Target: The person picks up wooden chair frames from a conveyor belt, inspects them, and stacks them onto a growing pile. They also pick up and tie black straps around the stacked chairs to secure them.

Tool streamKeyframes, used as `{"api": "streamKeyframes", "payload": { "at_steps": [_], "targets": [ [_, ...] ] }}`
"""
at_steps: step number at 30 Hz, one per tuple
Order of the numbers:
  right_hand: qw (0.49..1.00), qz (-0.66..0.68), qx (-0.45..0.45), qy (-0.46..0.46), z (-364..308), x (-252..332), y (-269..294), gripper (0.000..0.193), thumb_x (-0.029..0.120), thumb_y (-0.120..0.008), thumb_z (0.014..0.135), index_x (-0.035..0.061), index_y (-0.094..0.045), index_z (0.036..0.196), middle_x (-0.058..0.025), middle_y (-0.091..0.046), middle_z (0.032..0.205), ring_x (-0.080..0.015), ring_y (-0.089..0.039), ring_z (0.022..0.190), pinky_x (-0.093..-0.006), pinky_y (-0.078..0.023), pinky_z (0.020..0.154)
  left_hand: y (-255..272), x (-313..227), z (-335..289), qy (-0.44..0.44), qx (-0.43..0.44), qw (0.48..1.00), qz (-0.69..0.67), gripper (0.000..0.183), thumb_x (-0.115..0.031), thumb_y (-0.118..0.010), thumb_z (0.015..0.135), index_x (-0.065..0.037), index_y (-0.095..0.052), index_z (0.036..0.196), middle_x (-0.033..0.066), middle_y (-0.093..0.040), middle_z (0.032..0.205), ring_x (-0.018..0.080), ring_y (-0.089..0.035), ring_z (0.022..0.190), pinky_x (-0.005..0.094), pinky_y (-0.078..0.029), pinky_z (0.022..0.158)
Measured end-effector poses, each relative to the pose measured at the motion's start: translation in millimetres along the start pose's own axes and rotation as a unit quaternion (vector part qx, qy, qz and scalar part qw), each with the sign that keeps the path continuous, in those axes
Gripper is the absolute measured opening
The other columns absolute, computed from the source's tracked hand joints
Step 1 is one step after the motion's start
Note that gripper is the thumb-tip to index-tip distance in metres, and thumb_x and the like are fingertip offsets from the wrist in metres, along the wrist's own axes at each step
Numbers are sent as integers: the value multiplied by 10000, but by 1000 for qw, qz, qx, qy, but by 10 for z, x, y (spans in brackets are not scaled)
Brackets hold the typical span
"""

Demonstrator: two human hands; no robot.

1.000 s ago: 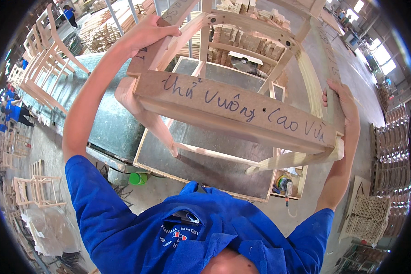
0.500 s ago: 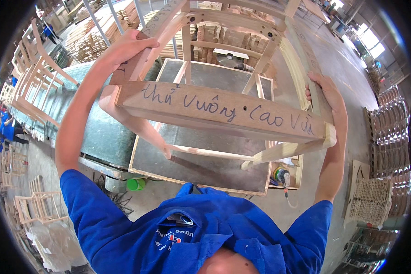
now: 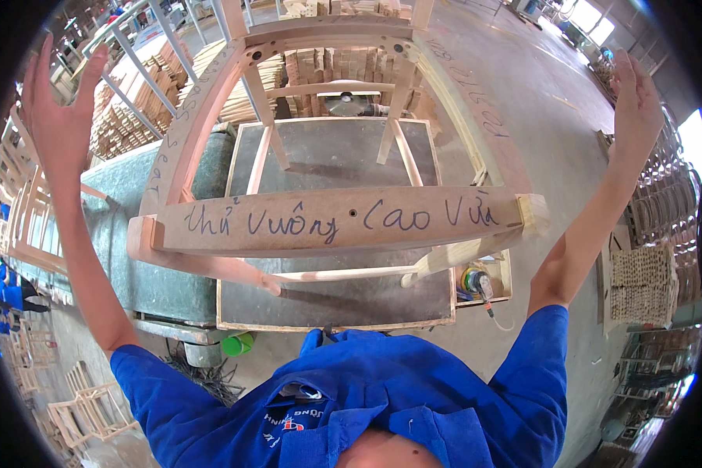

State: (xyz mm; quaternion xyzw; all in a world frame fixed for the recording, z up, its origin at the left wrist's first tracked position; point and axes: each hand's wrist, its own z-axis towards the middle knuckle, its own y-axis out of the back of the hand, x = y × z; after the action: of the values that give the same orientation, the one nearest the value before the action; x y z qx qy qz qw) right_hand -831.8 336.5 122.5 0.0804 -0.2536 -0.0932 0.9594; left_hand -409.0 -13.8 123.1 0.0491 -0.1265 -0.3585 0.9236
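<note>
At the far left edge, wooden chair frames [image 3: 31, 226] stand in rows on the floor, stacked close, as stock waiting its turn.

In the upper left, the left hand [image 3: 54, 117] is raised with palm open and fingers spread, holding nothing. It hangs well apart from the chair [image 3: 343, 218], level with the chair's left side rail.

Below it, a grey-green bench [image 3: 144, 281] runs along the left of centre, and a dark board [image 3: 343, 156] with a pale wooden rim lies just to its right.

The chair, bare unfinished wood, fills the middle of the frame. Its broad rail with handwriting on it crosses the centre, and its legs and side rails run up toward the top edge. It appears to sit upturned over the board, though I cannot tell exactly where it touches. With both hands off it and it staying level, it is most likely resting on its own weight.

Behind the chair, at top centre, stacks of timber pieces [image 3: 343, 74] are piled in tidy rows.

Just right of the board's lower corner, a small power tool [image 3: 476, 282] lies in a shallow tray, its cord trailing to the floor, kept within reach of the bench.

In the upper right, the right hand [image 3: 636, 101] is also lifted and open, fingers straight, gripping nothing and clear of the chair's right rail.

At the right edge, woven panels [image 3: 639, 281] are stacked.
</note>
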Motion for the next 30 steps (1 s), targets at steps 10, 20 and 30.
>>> {"api": "streamKeyframes", "payload": {
  "at_steps": [10, 20, 30],
  "targets": [
    [991, 73, 115, 3, -214, 115, -83, 294, 217, -586, 904, -18, -640, 1073, -107, -656, 995, -150, -611, 927, -282, -471, 848, -106, -122, -5, 41, 130, 988, -73, 674, -583, -603, 787, -238, -456, 1348, 141, -296, 1462, 330, -266, 1354, 530, -233, 1077],
    [970, 76, 190, 128, -1564, 203, 421, 179, 97, -592, 811, -53, -689, 805, -156, -676, 820, -291, -637, 808, -359, -508, 744, 957, -272, -1222, 133, 186, 952, -204, 280, -75, -434, 929, 91, -654, 977, 134, -682, 925, 235, -651, 860, 308, -506, 782],
    [980, 56, 32, 187, -1944, -70, 204, 350, 202, -464, 908, -68, -638, 770, -191, -663, 818, -377, -603, 823, -437, -504, 715, 745, -605, -1684, -4, -20, 995, -98, 350, -104, -413, 899, 150, -636, 804, 259, -656, 821, 378, -657, 789, 447, -542, 728]
  ]
}}
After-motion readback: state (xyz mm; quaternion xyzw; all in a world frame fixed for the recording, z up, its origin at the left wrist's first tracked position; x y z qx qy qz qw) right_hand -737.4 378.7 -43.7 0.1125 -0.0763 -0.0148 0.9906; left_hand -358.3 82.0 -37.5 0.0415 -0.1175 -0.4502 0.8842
